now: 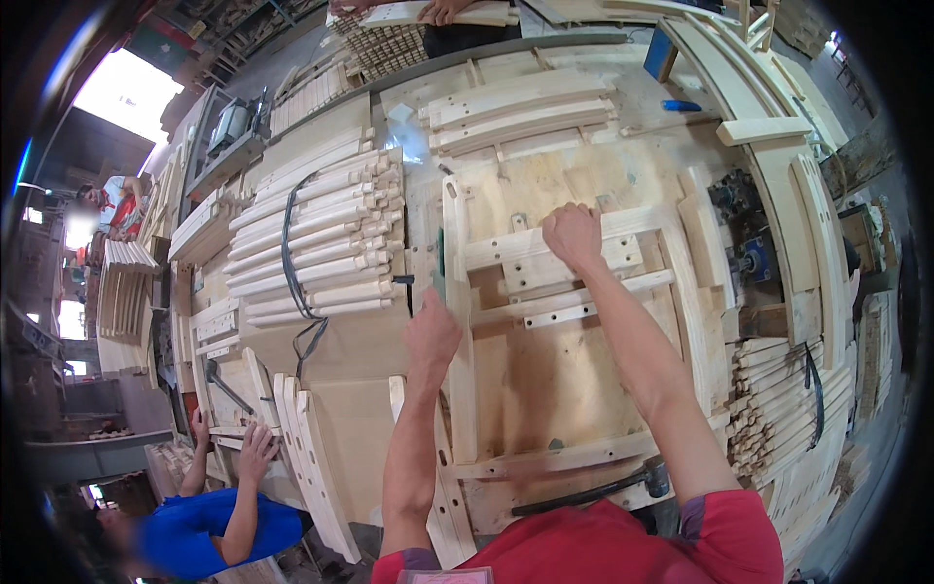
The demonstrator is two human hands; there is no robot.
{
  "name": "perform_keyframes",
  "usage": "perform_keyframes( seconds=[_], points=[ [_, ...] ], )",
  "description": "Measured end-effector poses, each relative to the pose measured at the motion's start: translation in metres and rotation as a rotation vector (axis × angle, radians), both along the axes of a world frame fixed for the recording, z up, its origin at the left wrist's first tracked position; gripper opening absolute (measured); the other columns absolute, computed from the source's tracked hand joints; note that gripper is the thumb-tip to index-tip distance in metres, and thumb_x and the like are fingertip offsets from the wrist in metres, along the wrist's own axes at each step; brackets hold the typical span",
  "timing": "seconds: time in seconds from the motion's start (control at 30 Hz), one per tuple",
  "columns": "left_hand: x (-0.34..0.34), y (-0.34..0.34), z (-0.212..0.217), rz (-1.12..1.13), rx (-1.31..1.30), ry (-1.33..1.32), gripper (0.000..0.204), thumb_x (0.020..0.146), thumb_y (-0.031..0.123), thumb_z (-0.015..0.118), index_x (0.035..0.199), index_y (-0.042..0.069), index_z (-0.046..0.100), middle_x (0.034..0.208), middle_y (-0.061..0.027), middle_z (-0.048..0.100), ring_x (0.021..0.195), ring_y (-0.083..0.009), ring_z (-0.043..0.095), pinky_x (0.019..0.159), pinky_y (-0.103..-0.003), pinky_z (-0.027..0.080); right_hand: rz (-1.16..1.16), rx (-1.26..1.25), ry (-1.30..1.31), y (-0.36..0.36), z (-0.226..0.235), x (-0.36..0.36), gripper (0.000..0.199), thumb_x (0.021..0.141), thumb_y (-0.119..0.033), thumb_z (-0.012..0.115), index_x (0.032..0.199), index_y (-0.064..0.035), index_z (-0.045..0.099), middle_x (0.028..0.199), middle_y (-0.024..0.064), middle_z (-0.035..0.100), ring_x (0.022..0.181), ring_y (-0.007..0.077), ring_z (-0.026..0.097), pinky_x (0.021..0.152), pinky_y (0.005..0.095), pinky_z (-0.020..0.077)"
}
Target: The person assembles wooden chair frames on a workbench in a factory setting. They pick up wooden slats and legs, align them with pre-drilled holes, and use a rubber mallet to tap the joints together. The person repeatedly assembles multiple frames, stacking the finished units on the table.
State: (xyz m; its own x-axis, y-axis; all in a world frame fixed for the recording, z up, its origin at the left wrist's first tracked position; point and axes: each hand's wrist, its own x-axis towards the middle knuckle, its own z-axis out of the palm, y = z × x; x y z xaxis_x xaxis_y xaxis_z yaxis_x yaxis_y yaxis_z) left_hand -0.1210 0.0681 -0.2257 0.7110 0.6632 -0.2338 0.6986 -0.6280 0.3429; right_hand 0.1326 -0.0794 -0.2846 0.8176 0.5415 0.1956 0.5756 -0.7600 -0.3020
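A pale wooden frame (465, 389) lies on the workbench in front of me, with drilled crosspieces (545, 271) inside its far end. My right hand (574, 234) is closed over the far rail (628, 222) of that frame. Just outside the frame's left side rail, my left hand (433, 329) is curled closed; whatever is in its fingers is hidden. A short black piece (404, 279) sticks out just beyond that hand. Close to my body, a hammer (593, 496) with a dark handle lies across the near end of the frame.
Strapped turned spindles (311, 243) lie left of me. Curved slats (525, 107) are stacked at the far side, near a blue-handled tool (681, 105). Another spindle bundle (773, 409) sits at right. A co-worker in blue (219, 530) handles wood at lower left; another person's hands (443, 12) show at the top.
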Motion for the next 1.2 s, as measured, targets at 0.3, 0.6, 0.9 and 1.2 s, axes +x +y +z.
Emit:
perform_keyframes(
  seconds=[0.3,0.6,0.9,1.2],
  points=[
    [-0.0006,-0.0027,-0.0066,-0.039,0.089,0.033,0.024,0.093,0.015,0.053,0.111,0.003,0.042,0.084,-0.0290,0.070,0.077,-0.0501,0.068,0.068,-0.061,0.051,0.013,0.086,0.049,-0.0024,-0.0015,0.0016,0.035,0.089,-0.026,0.051,0.079,-0.0030,0.075,0.090,0.0146,0.071,0.093,0.0305,0.064,0.092,0.0444,0.0429],
    [0.0003,-0.0084,-0.0054,-0.048,0.168,0.019,0.022,0.095,0.016,0.053,0.110,0.004,0.041,0.080,-0.0285,0.069,0.073,-0.0503,0.067,0.065,-0.062,0.051,-0.002,0.091,0.061,-0.0036,-0.0028,0.0020,0.034,0.088,-0.026,0.051,0.079,-0.0029,0.075,0.091,0.0149,0.070,0.094,0.0302,0.063,0.093,0.0443,0.0427],
    [-0.0043,-0.0058,-0.0040,-0.054,0.167,0.023,0.022,0.093,0.014,0.053,0.109,0.005,0.041,0.078,-0.0287,0.069,0.073,-0.0501,0.067,0.064,-0.062,0.051,0.016,0.108,0.064,-0.0026,-0.0009,-0.0005,0.033,0.088,-0.026,0.052,0.079,-0.0030,0.074,0.090,0.0151,0.070,0.094,0.0305,0.064,0.093,0.0451,0.0432],
    [0.0014,-0.0078,-0.0062,-0.006,0.063,-0.011,0.022,0.091,0.012,0.052,0.110,0.003,0.043,0.084,-0.0278,0.070,0.077,-0.0502,0.068,0.068,-0.063,0.051,0.002,0.004,0.069,-0.0058,0.0017,0.0046,0.038,0.090,-0.028,0.048,0.082,-0.0025,0.075,0.092,0.0162,0.071,0.096,0.0322,0.064,0.092,0.0463,0.0428]
  ],
)
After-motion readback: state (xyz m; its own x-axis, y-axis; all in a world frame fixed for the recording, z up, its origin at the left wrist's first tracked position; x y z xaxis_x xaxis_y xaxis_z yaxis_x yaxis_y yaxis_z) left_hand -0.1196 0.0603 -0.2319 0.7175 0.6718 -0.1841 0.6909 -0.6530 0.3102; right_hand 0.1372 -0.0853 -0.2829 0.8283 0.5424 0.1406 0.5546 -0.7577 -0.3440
